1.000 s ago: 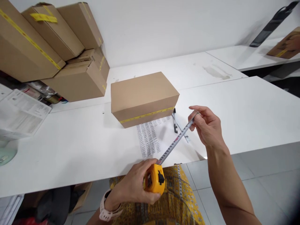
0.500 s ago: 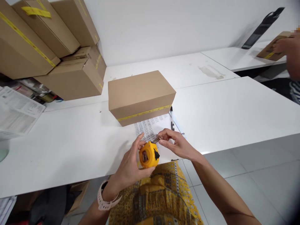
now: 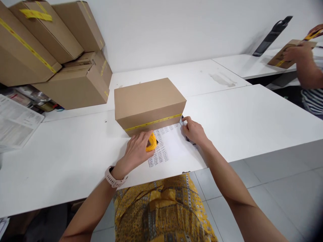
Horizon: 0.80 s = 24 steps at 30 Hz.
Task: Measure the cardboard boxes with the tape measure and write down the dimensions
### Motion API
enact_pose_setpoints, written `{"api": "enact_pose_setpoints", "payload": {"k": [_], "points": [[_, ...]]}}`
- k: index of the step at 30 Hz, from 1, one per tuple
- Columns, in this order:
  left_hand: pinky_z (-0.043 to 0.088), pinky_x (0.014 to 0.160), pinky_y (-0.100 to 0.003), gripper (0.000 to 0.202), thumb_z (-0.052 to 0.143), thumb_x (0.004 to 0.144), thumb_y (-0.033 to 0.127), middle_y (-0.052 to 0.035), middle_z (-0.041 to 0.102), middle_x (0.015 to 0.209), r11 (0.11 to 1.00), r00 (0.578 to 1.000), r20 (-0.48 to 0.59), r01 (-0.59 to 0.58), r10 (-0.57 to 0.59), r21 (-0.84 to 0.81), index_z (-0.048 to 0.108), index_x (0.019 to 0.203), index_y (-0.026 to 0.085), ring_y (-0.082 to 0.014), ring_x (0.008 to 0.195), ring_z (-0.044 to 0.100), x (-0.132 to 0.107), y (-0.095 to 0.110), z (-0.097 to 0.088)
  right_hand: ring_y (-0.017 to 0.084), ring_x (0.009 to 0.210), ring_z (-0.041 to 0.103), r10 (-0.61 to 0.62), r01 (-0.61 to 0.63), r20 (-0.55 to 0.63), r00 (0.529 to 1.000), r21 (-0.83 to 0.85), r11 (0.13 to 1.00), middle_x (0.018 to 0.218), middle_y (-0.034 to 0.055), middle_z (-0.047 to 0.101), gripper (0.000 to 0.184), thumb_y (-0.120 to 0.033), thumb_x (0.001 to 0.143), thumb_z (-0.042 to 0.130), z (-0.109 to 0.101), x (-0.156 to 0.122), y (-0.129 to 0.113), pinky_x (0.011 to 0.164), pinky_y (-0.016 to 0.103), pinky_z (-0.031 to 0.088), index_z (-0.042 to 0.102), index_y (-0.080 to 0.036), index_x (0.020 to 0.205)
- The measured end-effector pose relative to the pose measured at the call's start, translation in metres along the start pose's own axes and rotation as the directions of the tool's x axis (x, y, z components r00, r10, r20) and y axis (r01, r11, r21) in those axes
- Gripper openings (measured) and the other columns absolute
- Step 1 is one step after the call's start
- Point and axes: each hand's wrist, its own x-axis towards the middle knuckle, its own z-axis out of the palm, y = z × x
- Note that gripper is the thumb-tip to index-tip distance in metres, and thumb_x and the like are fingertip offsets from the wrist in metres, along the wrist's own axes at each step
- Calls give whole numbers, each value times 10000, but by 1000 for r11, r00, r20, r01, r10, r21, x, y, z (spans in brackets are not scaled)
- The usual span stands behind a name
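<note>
A closed brown cardboard box [image 3: 148,99] with a yellow tape strip stands on the white table, over the far edge of a sheet of paper [image 3: 176,144] with columns of small handwriting. My left hand [image 3: 137,146] is wrapped around a yellow tape measure [image 3: 151,143] low by the box's front left, above the paper. No pulled-out blade shows. At the paper's right edge, my right hand [image 3: 195,131] has its fingers closed over a black and white pen [image 3: 187,138], hiding its middle. The pen's far end shows near the box's front right corner.
Several taped cardboard boxes [image 3: 73,85] are stacked at the back left, near a white printed carton [image 3: 19,124]. At the far right, a co-worker's hands hold a yellow tool at a small box [image 3: 285,55], beside a dark bottle [image 3: 272,37]. The table's front edge runs before me.
My left hand has moved forward with the tape measure and set it lower, near the box. My right hand has left the tape measure's end and moved right and forward onto the pen.
</note>
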Motion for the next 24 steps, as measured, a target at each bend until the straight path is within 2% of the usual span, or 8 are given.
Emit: {"api": "enact_pose_setpoints", "payload": {"k": [3,5,9,12,16,18,20,24], "points": [[489,1039,-526,542,618,902,255,-143,655,1322,996,998,-22,-58,60,66,519,1427,166,-337,1182,626,0,3,7,201,638,567,119,-97,-43,992,340,936,693,21,645,322,-213,844,506,-6,-1,14,649,350,417,660,-181,1125],[449,1093,-542,496,584,939,258,-188,625,1373,987,987,-84,-126,135,96,538,1413,119,-362,1253,584,0,11,17,187,648,607,220,-140,-53,974,623,770,719,26,677,304,-241,821,537,-14,-1,21,661,355,478,700,-178,1070],[298,1244,-515,588,561,995,376,-233,499,1540,915,913,-61,-403,404,33,472,1473,45,-369,1474,408,8,40,48,213,928,728,225,94,-215,950,888,451,1001,60,762,321,-255,773,646,-29,-1,24,805,383,561,695,-213,1088],[165,1296,-514,823,553,991,566,-238,272,1686,881,878,70,-473,473,-25,332,1562,16,-376,1594,155,22,59,69,203,987,725,238,240,-366,899,870,431,1029,26,748,316,-276,731,773,-33,-1,22,850,371,562,657,-250,1023],[24,1302,-550,938,445,996,691,-236,113,1723,893,867,222,-446,447,-55,227,1613,19,-379,1606,-6,33,65,78,130,589,579,246,271,-409,879,852,448,576,-64,533,288,-440,821,770,-36,-5,24,694,323,531,562,-250,767],[-5,1298,-559,941,436,997,695,-229,89,1726,889,855,248,-454,455,-67,213,1623,29,-377,1604,-37,30,61,77,124,492,470,147,245,-330,932,877,415,462,-79,368,405,-531,902,674,-38,-9,23,611,311,495,509,-250,660],[-15,1294,-569,945,457,989,693,-227,89,1726,883,849,249,-462,467,-81,215,1625,38,-377,1603,-52,24,57,75,139,492,495,2,129,-140,990,915,382,451,-53,414,471,-620,950,564,-39,-16,18,586,320,495,568,-244,665],[-15,1286,-589,987,458,962,739,-242,95,1720,879,855,209,-468,476,-87,210,1624,50,-370,1605,-58,7,57,75,213,804,716,-243,-142,268,932,889,435,876,81,767,567,-732,914,545,-32,-34,1,769,397,581,762,-224,1043]]}}
